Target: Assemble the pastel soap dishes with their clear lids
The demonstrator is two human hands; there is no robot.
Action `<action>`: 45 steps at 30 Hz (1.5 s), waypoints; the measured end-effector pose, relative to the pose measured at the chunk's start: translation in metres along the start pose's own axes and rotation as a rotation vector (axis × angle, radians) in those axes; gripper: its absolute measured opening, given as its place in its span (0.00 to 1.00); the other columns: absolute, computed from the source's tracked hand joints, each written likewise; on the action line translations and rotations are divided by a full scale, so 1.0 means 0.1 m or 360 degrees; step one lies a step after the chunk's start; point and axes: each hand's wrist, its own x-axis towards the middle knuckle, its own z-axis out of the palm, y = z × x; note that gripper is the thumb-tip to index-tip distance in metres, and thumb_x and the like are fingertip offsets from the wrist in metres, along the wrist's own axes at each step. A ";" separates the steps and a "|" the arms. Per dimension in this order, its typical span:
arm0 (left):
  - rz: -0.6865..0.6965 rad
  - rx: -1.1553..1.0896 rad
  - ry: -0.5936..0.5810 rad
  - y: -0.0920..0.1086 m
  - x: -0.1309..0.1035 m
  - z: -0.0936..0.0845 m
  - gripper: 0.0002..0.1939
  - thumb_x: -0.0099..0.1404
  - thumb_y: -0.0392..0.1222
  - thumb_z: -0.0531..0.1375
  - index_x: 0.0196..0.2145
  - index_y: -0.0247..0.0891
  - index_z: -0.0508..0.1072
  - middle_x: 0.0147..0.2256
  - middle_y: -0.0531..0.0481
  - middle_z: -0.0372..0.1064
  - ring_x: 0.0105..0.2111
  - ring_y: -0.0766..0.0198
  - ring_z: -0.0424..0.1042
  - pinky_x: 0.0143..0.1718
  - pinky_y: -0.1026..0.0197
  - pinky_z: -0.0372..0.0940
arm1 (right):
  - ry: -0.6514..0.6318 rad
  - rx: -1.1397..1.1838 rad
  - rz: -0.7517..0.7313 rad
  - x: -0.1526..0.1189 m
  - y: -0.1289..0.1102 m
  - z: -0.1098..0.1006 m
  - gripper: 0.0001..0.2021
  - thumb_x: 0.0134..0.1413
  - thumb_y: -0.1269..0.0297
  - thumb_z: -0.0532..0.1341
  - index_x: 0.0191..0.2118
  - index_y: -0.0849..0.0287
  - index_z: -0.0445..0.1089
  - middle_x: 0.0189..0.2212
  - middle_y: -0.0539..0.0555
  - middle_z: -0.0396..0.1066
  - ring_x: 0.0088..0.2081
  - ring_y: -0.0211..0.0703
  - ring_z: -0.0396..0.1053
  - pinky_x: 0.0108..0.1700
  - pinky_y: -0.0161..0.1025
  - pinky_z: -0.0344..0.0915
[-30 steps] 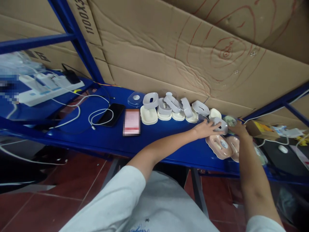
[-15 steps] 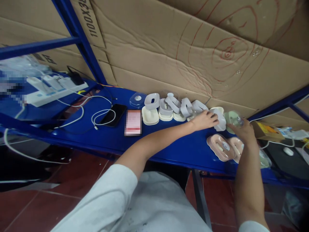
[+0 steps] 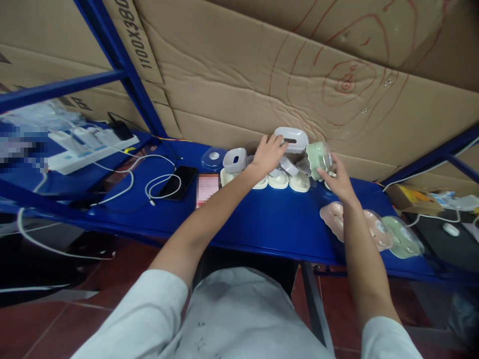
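left hand (image 3: pixel 268 154): fingers touching lilac dish (image 3: pixel 300 137), grip unclear | lilac dish: near table (image 3: pixel 277 219)'s back edge | right hand (image 3: pixel 331 169): holding green dish (image 3: pixel 316 158) just beside it | pink dish (image 3: pixel 332 219): near front edge

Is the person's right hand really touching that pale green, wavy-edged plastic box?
Touching. The head view shows the right hand holding the pale green, wavy-edged plastic box, its thumb pressed against the lower side.
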 end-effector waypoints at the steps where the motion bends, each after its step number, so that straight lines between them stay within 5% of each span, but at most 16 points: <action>1: -0.0041 0.0006 0.0016 0.00 -0.04 0.00 0.28 0.72 0.29 0.51 0.68 0.35 0.67 0.68 0.30 0.61 0.65 0.38 0.63 0.63 0.38 0.57 | -0.0025 0.0024 -0.0015 0.06 -0.03 0.05 0.46 0.55 0.32 0.67 0.71 0.55 0.63 0.70 0.64 0.64 0.71 0.62 0.62 0.72 0.62 0.56; 5: 0.0027 -0.0004 0.0120 0.17 -0.13 0.02 0.29 0.76 0.34 0.49 0.72 0.36 0.61 0.70 0.32 0.58 0.65 0.40 0.62 0.63 0.38 0.55 | -0.0019 0.0175 -0.0003 0.19 -0.10 0.23 0.42 0.58 0.31 0.63 0.69 0.54 0.65 0.69 0.62 0.66 0.70 0.59 0.63 0.73 0.61 0.56; 9: 0.0152 -0.0121 0.0067 0.41 -0.12 0.15 0.30 0.77 0.47 0.58 0.72 0.37 0.62 0.72 0.32 0.56 0.67 0.39 0.60 0.65 0.39 0.55 | -0.0037 0.0366 0.0253 0.16 -0.12 0.48 0.47 0.52 0.28 0.66 0.69 0.55 0.65 0.67 0.63 0.67 0.64 0.60 0.70 0.65 0.58 0.69; 13: 0.0408 -0.0082 -0.0016 0.51 -0.10 0.37 0.33 0.72 0.47 0.66 0.70 0.39 0.65 0.74 0.33 0.52 0.71 0.36 0.55 0.69 0.36 0.50 | 0.0039 0.0523 0.0469 0.09 -0.09 0.66 0.43 0.61 0.27 0.54 0.71 0.51 0.60 0.68 0.61 0.65 0.62 0.56 0.72 0.54 0.53 0.78; 16: 0.0528 -0.0038 -0.0076 0.54 -0.05 0.45 0.26 0.72 0.42 0.64 0.66 0.38 0.71 0.68 0.35 0.64 0.69 0.39 0.58 0.68 0.38 0.52 | 0.0192 0.0468 0.0463 0.06 -0.03 0.66 0.42 0.64 0.29 0.52 0.72 0.53 0.59 0.68 0.62 0.64 0.65 0.55 0.69 0.60 0.55 0.74; 21: 0.0584 0.0062 -0.0143 0.57 0.14 0.36 0.18 0.71 0.40 0.65 0.56 0.31 0.77 0.56 0.33 0.75 0.62 0.41 0.66 0.63 0.45 0.57 | 0.0362 -0.0130 0.0155 0.03 0.15 0.57 0.44 0.62 0.31 0.58 0.71 0.60 0.61 0.68 0.69 0.63 0.71 0.61 0.59 0.72 0.62 0.55; 27: 0.0313 -0.0086 -0.0381 0.54 0.37 0.13 0.22 0.73 0.45 0.64 0.59 0.31 0.72 0.53 0.33 0.79 0.57 0.42 0.73 0.61 0.43 0.58 | 0.0222 -0.0162 0.0243 0.02 0.26 0.61 0.45 0.64 0.29 0.52 0.73 0.61 0.58 0.71 0.70 0.57 0.74 0.61 0.52 0.74 0.60 0.52; 32: 0.0212 -0.0398 -0.0432 0.45 0.40 0.02 0.22 0.75 0.44 0.62 0.62 0.33 0.67 0.57 0.35 0.76 0.57 0.46 0.76 0.51 0.53 0.67 | 0.0217 -0.0094 0.0356 0.06 0.31 0.62 0.43 0.67 0.30 0.48 0.72 0.60 0.60 0.72 0.68 0.57 0.75 0.60 0.51 0.75 0.62 0.48; 37: 0.0136 -0.0470 -0.0437 0.45 0.41 0.04 0.19 0.71 0.36 0.61 0.58 0.36 0.69 0.52 0.37 0.78 0.53 0.46 0.78 0.48 0.53 0.69 | 0.0261 -0.0075 0.0449 0.08 0.36 0.55 0.41 0.67 0.30 0.47 0.69 0.59 0.63 0.69 0.68 0.62 0.73 0.60 0.55 0.74 0.60 0.51; 45: 0.0094 -0.0589 -0.0339 0.51 0.47 0.15 0.18 0.77 0.43 0.55 0.62 0.36 0.63 0.56 0.37 0.75 0.55 0.47 0.76 0.50 0.53 0.69 | 0.0203 -0.0206 0.0481 0.09 0.27 0.44 0.39 0.65 0.32 0.51 0.66 0.59 0.66 0.68 0.68 0.64 0.71 0.61 0.59 0.71 0.61 0.56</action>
